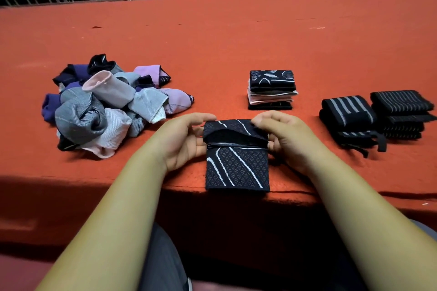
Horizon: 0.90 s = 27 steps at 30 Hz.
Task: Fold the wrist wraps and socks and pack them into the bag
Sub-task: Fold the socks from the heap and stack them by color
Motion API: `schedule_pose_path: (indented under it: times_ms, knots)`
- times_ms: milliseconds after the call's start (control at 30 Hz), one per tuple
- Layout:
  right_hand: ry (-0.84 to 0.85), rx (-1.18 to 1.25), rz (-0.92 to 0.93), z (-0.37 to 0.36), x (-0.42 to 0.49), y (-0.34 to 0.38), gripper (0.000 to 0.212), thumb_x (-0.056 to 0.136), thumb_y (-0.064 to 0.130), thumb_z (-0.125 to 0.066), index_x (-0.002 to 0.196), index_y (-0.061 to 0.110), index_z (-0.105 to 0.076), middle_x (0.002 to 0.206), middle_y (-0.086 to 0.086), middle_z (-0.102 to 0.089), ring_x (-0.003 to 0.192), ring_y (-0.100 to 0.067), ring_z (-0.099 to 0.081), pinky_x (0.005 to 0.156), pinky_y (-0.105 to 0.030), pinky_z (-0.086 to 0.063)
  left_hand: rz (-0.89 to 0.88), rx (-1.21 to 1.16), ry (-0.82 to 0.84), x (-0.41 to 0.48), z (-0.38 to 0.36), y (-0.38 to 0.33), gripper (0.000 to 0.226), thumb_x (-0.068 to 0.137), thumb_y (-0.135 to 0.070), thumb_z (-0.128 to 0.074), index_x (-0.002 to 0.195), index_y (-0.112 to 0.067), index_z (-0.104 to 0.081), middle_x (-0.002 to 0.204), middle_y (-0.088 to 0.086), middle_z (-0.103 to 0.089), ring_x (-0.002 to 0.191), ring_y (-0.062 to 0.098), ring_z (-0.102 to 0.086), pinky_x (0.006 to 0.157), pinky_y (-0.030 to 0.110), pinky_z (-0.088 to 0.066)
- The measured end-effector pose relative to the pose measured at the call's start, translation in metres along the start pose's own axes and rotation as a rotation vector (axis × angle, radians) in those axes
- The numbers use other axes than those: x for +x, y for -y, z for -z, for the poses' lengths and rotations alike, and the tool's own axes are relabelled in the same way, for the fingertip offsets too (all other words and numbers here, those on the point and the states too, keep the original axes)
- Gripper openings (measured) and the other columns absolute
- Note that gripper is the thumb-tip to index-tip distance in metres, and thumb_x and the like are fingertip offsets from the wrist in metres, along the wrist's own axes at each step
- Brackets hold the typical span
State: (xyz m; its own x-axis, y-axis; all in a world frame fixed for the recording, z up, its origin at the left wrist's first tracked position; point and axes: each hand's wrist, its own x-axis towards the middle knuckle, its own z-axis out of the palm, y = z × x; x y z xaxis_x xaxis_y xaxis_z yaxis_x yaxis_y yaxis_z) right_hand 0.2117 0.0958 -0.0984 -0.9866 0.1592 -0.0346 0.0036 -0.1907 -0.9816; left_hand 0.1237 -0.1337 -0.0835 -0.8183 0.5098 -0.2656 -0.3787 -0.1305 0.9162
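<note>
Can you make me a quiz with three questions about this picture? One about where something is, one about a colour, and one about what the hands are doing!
1. Where is the sock pile?
A) left of the hands
B) right of the hands
C) on the floor

2. What colour is the table?
A) blue
B) red
C) green

3. How is the black sock held?
A) by both hands
B) by one hand only
C) by no hand

Answers:
1 A: the pile lies out past the left hand, far from the right hand.
2 B: the cover is red all over.
3 A: each hand pinches one end of the sock's folded top.
</note>
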Motion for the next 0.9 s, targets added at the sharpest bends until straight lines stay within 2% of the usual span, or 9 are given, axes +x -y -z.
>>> schedule_pose_path:
  times_ms: [67,167,300,400,500,667,733,833,900]
  knots:
    - [0.016,-0.068,0.033,0.0010,-0.0008,-0.0033,0.018,0.093,0.001,-0.073,0.097,0.018,-0.070,0.086,-0.008,-0.064,0.064,-0.016,-0.059,0.049,-0.024,-0.047,0.007,0.048,0.029,-0.0006,-0.0003,0.0022,0.025,0.104,-0.022,-0.062,0.117,-0.002,-0.070,0.115,0.024,-0.075,0.098,0.030,-0.075,0.098,0.047,-0.061]
    - [0.004,-0.155,0.082,0.0019,-0.0023,-0.0043,0.033,0.091,-0.001,-0.075,0.105,0.028,-0.068,0.093,-0.008,-0.064,0.065,-0.019,-0.057,0.047,-0.026,-0.044,-0.008,0.171,0.070,-0.0043,-0.0003,0.0068,0.023,0.092,-0.012,-0.075,0.110,0.002,-0.075,0.114,0.020,-0.077,0.100,0.025,-0.072,0.107,0.045,-0.054]
    - [0.007,0.002,0.006,-0.0026,-0.0027,-0.0049,0.042,0.094,0.006,-0.076,0.131,0.019,-0.065,0.113,-0.019,-0.073,0.083,-0.024,-0.071,0.062,-0.031,-0.055,-0.058,0.193,0.063,-0.0049,0.0021,0.0069,0.036,0.092,-0.001,-0.072,0.127,0.007,-0.067,0.127,0.029,-0.071,0.108,0.034,-0.070,0.095,0.049,-0.061]
    - [0.137,-0.078,-0.101,-0.0022,-0.0050,-0.0075,0.039,0.094,0.031,-0.080,0.125,0.009,-0.073,0.121,-0.018,-0.075,0.099,-0.030,-0.068,0.086,-0.042,-0.047,-0.124,0.201,0.041,-0.0037,0.0005,0.0052,0.039,0.094,-0.004,-0.072,0.131,0.004,-0.066,0.130,0.027,-0.070,0.109,0.034,-0.069,0.093,0.048,-0.062]
    - [0.120,-0.156,-0.054,-0.0023,-0.0072,-0.0048,0.025,0.099,0.021,-0.074,0.120,0.009,-0.075,0.114,-0.009,-0.080,0.099,-0.020,-0.075,0.080,-0.031,-0.056,-0.169,0.188,0.003,-0.0043,-0.0014,0.0041,0.032,0.095,-0.005,-0.072,0.127,-0.001,-0.069,0.119,0.019,-0.076,0.098,0.025,-0.074,0.078,0.039,-0.066]
    - [0.076,-0.173,0.037,-0.0054,-0.0085,-0.0034,0.022,0.099,0.017,-0.074,0.120,0.012,-0.075,0.117,-0.013,-0.079,0.101,-0.023,-0.074,0.094,-0.049,-0.054,-0.240,0.310,-0.082,-0.0048,-0.0040,0.0058,0.025,0.098,-0.010,-0.071,0.123,-0.012,-0.071,0.110,0.008,-0.079,0.085,0.017,-0.074,0.056,0.028,-0.060]
    - [0.099,-0.184,0.047,-0.0052,-0.0088,-0.0032,0.024,0.099,0.022,-0.074,0.123,0.020,-0.074,0.117,-0.013,-0.079,0.097,-0.026,-0.070,0.086,-0.049,-0.053,-0.260,0.295,-0.104,-0.0035,-0.0047,0.0069,0.024,0.099,-0.009,-0.070,0.123,-0.013,-0.071,0.113,0.009,-0.079,0.085,0.016,-0.074,0.055,0.025,-0.057]
    - [0.169,-0.217,0.041,-0.0052,-0.0099,-0.0020,0.025,0.101,0.020,-0.071,0.126,0.025,-0.071,0.099,-0.013,-0.073,0.075,-0.026,-0.060,0.060,-0.034,-0.053,-0.282,0.249,-0.125,-0.0016,-0.0034,0.0066,0.024,0.100,-0.009,-0.069,0.124,-0.013,-0.071,0.109,0.011,-0.078,0.082,0.016,-0.071,0.055,0.023,-0.056]
    - [0.167,-0.186,0.042,-0.0048,-0.0083,-0.0040,0.028,0.102,0.013,-0.069,0.128,0.022,-0.069,0.096,-0.015,-0.068,0.075,-0.029,-0.057,0.056,-0.033,-0.052,-0.270,0.182,-0.096,-0.0001,-0.0021,0.0055,0.025,0.101,-0.014,-0.069,0.126,-0.012,-0.071,0.113,0.013,-0.077,0.086,0.019,-0.072,0.066,0.028,-0.061]
